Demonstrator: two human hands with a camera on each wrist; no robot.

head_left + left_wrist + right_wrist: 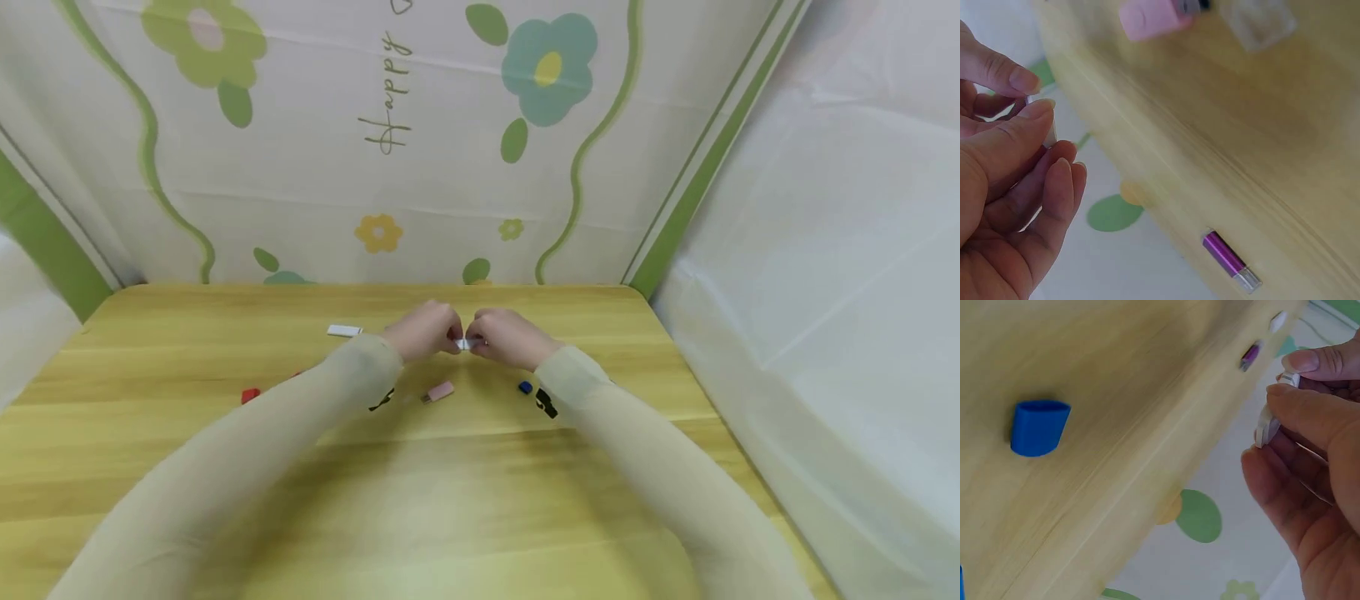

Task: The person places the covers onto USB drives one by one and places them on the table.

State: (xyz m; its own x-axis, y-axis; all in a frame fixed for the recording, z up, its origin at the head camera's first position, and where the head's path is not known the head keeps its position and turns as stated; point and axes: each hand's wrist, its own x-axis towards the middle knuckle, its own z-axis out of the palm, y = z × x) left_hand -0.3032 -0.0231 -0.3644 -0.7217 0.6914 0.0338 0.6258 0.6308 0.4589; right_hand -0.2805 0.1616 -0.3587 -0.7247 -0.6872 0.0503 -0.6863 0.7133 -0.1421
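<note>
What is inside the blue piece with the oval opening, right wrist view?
The blue piece shows only darker blue wall just within its opening; anything deeper is hidden by its near side.

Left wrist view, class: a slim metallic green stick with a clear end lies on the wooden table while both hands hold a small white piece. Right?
Not quite: the slim metallic stick is purple, as the left wrist view shows. It does lie on the wooden table, and the left hand and right hand do hold the small white piece.
</note>
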